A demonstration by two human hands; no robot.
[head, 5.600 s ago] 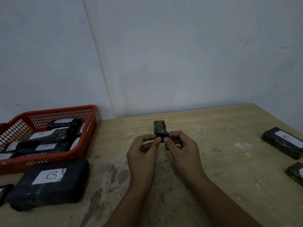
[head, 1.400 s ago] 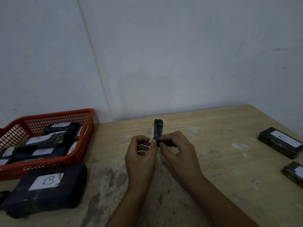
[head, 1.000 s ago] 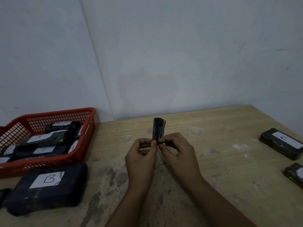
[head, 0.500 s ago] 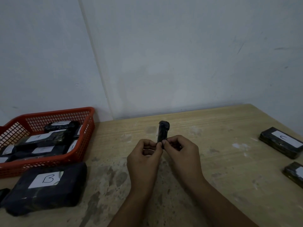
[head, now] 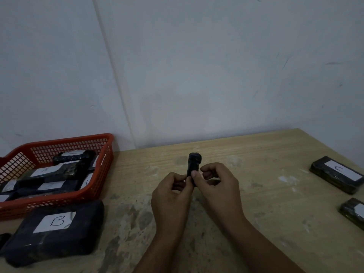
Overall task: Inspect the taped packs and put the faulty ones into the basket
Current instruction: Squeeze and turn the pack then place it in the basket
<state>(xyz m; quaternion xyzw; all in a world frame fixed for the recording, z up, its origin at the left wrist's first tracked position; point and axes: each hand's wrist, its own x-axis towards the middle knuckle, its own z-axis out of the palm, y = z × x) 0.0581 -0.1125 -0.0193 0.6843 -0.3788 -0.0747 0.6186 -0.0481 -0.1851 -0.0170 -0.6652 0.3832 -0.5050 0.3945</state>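
A small black taped pack point(head: 194, 162) stands upright above the middle of the wooden table point(head: 266, 203). My left hand point(head: 171, 196) and my right hand point(head: 218, 186) both pinch its lower end between thumb and fingers. The red mesh basket point(head: 98, 186) stands at the left against the wall and holds several black packs with white labels. A large black pack labelled B point(head: 53, 231) lies in front of the basket.
A black pack labelled C point(head: 336, 174) lies near the table's right edge, and another pack point(head: 353, 211) is cut off by the frame just nearer. A dark object point(head: 4, 238) pokes in at the far left. A plain grey wall stands behind the table.
The small pack has been turned between my fingertips and now shows its narrow dark side. My hands stayed in the same spot over the table.
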